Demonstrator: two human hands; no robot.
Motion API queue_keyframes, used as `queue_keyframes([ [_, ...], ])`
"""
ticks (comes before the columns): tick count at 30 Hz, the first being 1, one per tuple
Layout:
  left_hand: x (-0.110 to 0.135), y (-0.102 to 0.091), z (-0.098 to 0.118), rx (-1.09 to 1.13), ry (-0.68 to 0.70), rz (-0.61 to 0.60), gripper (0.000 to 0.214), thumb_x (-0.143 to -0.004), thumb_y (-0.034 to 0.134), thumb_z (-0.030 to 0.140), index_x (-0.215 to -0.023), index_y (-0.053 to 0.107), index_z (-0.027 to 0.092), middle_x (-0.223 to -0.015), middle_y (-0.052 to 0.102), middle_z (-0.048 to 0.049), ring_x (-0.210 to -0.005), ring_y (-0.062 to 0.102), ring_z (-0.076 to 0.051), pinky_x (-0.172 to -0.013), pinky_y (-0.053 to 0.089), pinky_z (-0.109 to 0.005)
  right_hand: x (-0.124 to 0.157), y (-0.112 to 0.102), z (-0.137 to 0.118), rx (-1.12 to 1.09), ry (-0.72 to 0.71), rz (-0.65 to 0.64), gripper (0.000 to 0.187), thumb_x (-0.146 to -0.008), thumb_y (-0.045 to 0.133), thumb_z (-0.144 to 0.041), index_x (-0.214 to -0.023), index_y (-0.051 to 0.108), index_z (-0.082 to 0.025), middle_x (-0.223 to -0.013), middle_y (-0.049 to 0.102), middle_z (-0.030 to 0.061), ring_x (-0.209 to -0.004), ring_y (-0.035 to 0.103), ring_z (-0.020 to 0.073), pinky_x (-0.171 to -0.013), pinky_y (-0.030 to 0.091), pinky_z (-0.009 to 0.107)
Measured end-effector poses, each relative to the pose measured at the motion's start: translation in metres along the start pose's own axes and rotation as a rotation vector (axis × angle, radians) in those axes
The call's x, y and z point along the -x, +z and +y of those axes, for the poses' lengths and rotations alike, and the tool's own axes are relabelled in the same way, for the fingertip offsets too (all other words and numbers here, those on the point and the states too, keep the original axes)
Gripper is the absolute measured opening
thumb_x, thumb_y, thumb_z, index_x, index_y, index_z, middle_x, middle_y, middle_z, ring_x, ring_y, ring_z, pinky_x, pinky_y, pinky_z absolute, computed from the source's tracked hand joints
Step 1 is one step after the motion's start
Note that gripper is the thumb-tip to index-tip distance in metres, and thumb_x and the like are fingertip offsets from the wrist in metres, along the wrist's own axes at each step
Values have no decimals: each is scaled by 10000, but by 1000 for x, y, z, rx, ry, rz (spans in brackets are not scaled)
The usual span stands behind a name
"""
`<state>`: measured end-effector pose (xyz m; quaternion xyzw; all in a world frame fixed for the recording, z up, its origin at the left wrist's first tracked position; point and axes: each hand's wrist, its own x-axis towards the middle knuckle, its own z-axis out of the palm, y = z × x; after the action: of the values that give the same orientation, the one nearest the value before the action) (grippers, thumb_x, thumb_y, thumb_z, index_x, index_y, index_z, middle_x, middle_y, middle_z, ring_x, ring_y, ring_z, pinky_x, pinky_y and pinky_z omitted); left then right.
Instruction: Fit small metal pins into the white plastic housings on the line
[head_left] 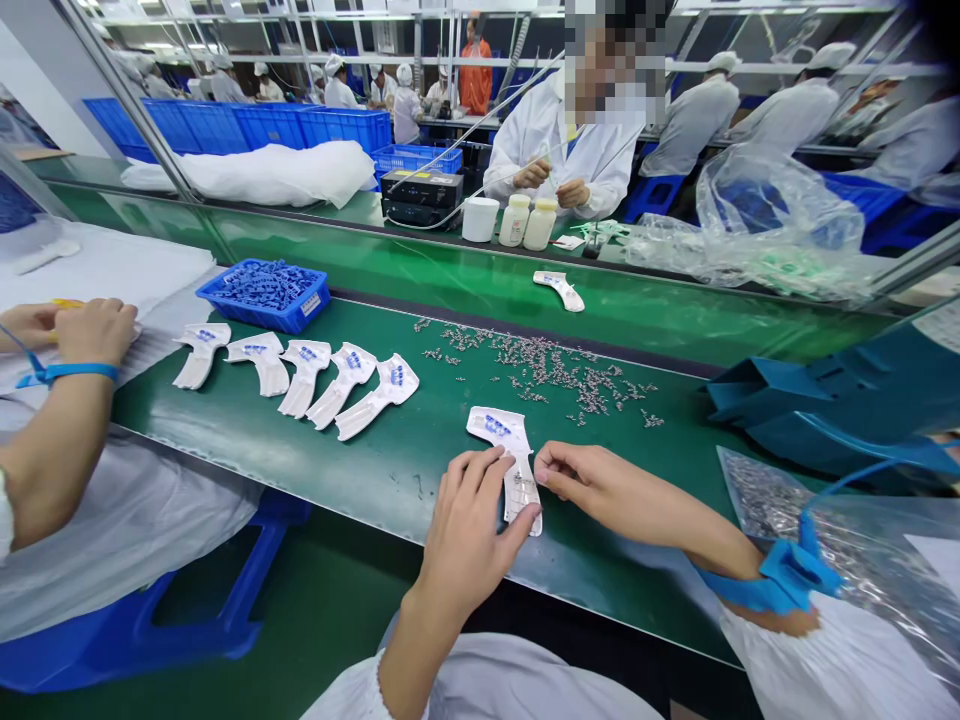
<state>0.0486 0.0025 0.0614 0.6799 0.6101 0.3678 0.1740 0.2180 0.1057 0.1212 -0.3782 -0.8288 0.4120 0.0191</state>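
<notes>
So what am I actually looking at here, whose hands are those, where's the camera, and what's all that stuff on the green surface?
This is one picture from a camera worn on a person's head, looking down at that person's own bare hands. The left hand and the right hand both touch a white plastic part with blue markings, though I can't tell how firmly it is held. Beneath them is a green conveyor belt. On it lie a row of five similar white parts and a scatter of small metal pieces. Beyond the row sits a blue crate of small blue parts. A blue strap circles the right wrist. A co-worker's hand shows at the left, and another person in a white coat sits across the belt.
</notes>
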Motion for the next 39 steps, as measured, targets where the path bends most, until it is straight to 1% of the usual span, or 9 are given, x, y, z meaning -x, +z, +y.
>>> queue_keyframes([
  [4, -1, 2, -1, -70, -3, -63, 437, -901, 664, 343, -1299, 516, 239, -1370, 569, -78, -1240, 480, -302, -989, 440, -487, -8, 1, 4, 29, -44, -38, 269, -1000, 417, -354, -845, 589, -217, -712, 597, -10, -631, 495, 151, -571, 349, 259],
  [11, -2, 1, 0, -84, -16, -70, 402, -890, 682, 342, -1253, 547, 236, -1369, 570, -68, -1232, 491, -288, -982, 442, -468, -11, 2, 6, 53, -21, -28, 281, -1006, 425, -377, -862, 604, -215, -724, 605, -5, -648, 506, 155, -577, 342, 264],
  [16, -2, 1, 0, -84, -15, -78, 399, -891, 685, 341, -1249, 546, 233, -1369, 570, -64, -1228, 484, -289, -978, 435, -465, -9, 3, 10, 3, -25, -74, 302, -1010, 410, -423, -878, 586, -216, -750, 604, -5, -650, 494, 151, -580, 352, 263],
  [22, -2, 1, 0, -94, -13, -75, 401, -892, 684, 340, -1252, 544, 231, -1374, 565, -57, -1230, 481, -286, -977, 435, -459, -11, 9, 14, 23, 4, -18, 305, -1012, 398, -439, -899, 577, -220, -795, 620, 8, -682, 512, 163, -602, 362, 272],
  [27, -2, 2, -1, -98, -11, -75, 405, -890, 685, 353, -1251, 552, 229, -1361, 575, -58, -1229, 490, -282, -970, 446, -457, -12, 13, 15, -15, 34, 15, 186, -992, 447, -388, -932, 532, -234, -783, 635, -2, -689, 559, 167, -613, 395, 275],
  [30, -2, 3, -2, -101, -1, -65, 414, -877, 699, 355, -1247, 561, 232, -1338, 592, -67, -1227, 506, -283, -973, 454, -460, -14, 17, 16, -87, 83, 63, 102, -959, 499, -336, -926, 481, -242, -776, 642, -11, -686, 589, 166, -602, 426, 273],
  [32, -2, 4, -2, -98, 0, -52, 418, -865, 711, 352, -1240, 568, 235, -1327, 600, -73, -1224, 520, -284, -975, 459, -461, -15, 21, 18, -163, 110, 86, 111, -935, 532, -326, -918, 458, -245, -756, 639, -18, -661, 597, 163, -578, 454, 271],
  [34, -3, 4, -3, -91, -6, -42, 408, -864, 713, 342, -1232, 572, 237, -1319, 605, -77, -1218, 536, -283, -973, 465, -461, -16, 26, 20, -308, 143, 102, 160, -904, 576, -342, -933, 454, -242, -731, 636, -21, -652, 613, 164, -585, 502, 281],
  [39, -3, 1, -6, -59, -14, -33, 405, -882, 697, 316, -1252, 552, 239, -1348, 594, -85, -1230, 549, -283, -983, 465, -465, -14, 36, 19, -761, 282, 173, 346, -834, 650, -456, -1029, 565, -183, -807, 675, 26, -777, 665, 178, -767, 570, 330],
])
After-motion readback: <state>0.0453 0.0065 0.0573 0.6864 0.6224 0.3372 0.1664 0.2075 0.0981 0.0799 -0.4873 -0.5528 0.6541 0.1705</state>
